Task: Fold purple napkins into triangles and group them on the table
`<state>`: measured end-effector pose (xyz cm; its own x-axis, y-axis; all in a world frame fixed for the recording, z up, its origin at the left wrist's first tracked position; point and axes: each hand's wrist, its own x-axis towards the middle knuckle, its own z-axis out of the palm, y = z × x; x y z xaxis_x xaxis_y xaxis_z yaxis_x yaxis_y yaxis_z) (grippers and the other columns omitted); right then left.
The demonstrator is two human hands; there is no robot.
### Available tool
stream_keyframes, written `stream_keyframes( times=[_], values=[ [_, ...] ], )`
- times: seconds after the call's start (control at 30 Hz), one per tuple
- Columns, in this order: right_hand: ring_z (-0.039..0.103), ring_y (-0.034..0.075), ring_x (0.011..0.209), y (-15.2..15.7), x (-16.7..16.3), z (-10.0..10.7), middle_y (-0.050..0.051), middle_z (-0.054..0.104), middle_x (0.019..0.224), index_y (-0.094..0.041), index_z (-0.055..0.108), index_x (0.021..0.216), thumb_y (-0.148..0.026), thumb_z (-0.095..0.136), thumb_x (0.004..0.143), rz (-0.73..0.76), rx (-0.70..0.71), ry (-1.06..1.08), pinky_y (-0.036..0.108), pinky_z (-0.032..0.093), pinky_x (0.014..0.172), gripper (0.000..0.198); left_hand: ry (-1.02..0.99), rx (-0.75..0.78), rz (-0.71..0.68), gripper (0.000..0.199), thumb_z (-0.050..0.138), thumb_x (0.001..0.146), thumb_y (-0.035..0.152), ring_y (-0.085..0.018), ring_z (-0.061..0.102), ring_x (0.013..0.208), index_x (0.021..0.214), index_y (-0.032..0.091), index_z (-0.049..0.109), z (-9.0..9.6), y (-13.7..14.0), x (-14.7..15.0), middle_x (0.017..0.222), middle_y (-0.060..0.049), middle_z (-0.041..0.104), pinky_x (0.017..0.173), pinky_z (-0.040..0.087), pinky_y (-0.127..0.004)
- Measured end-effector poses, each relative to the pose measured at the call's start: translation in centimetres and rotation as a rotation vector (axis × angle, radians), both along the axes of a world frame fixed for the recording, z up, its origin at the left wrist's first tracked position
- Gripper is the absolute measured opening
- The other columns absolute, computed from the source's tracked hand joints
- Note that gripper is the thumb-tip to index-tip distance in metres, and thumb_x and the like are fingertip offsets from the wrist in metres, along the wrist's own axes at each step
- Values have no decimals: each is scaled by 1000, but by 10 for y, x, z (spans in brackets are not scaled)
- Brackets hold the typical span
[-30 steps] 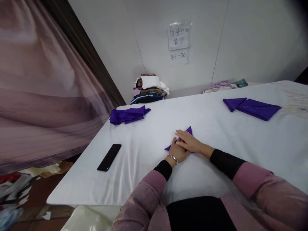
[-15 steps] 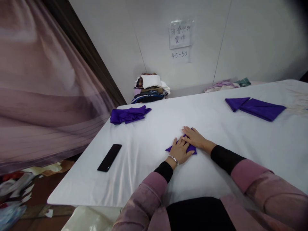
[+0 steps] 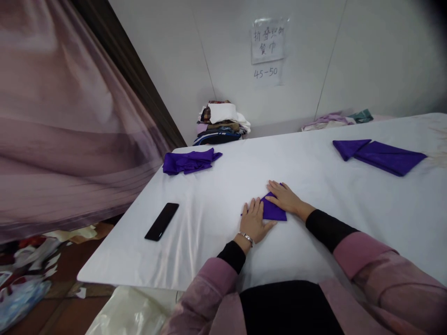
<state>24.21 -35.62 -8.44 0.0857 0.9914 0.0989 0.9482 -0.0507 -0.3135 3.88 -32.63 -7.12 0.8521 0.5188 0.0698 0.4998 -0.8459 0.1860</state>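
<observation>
Purple fabric, folded into a small flat triangular cloth [image 3: 275,212], lies on the white-covered table [image 3: 216,200] in front of the person, between and partly beneath both hands. Long axis runs obliquely, from a narrow tip at left, by the left fingers, to a corner at the far right, under the right hand. A square-looking corner points right and toward the person. Left hand [image 3: 254,221]: palm down, fingers laid flat and slightly spread over the left part, thumb out along the near edge. Right hand [image 3: 284,197]: flat over the far corner, fingers extended, thumb apart; neither hand pinches. Most of the left portion is covered; fold layers cannot be made out. Far right, a larger folded purple cloth [image 3: 387,157]; its fold lines are faint.
</observation>
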Motion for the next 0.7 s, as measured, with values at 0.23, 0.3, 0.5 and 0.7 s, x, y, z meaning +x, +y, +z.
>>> stream_keyframes(
  times=[0.23, 0.3, 0.5, 0.7],
  values=[
    [22, 24, 137, 0, 2, -2, 13, 28, 149, -17, 38, 139, -59, 26, 90, 14, -10, -30, 45, 15, 110, 66, 25, 17, 111, 77, 30, 86, 65, -28, 19, 139, 142, 12, 28, 0, -6, -38, 149, -14, 27, 112, 19, -50],
    [22, 24, 137, -1, 2, -2, 12, 28, 149, -18, 37, 140, -60, 25, 90, 12, -11, -37, 44, 15, 110, 66, 45, 24, 131, 77, 30, 87, 64, -28, 20, 138, 142, 10, 28, 1, -7, -46, 148, -15, 28, 112, 20, -49],
    [23, 25, 137, 0, 3, -4, 11, 30, 149, -20, 36, 140, -64, 18, 88, 18, 1, -79, 46, 18, 109, 71, 85, 80, 183, 73, 31, 88, 61, -27, 22, 138, 141, 10, 30, 4, -12, -62, 147, -13, 30, 111, 23, -50],
    [25, 28, 136, 2, 5, -9, 12, 30, 149, -19, 36, 140, -65, 17, 88, 21, 0, -92, 48, 18, 109, 72, 111, 31, 299, 67, 36, 89, 57, -27, 22, 138, 140, 13, 33, 8, -12, -72, 148, -12, 29, 112, 20, -51]
  ],
)
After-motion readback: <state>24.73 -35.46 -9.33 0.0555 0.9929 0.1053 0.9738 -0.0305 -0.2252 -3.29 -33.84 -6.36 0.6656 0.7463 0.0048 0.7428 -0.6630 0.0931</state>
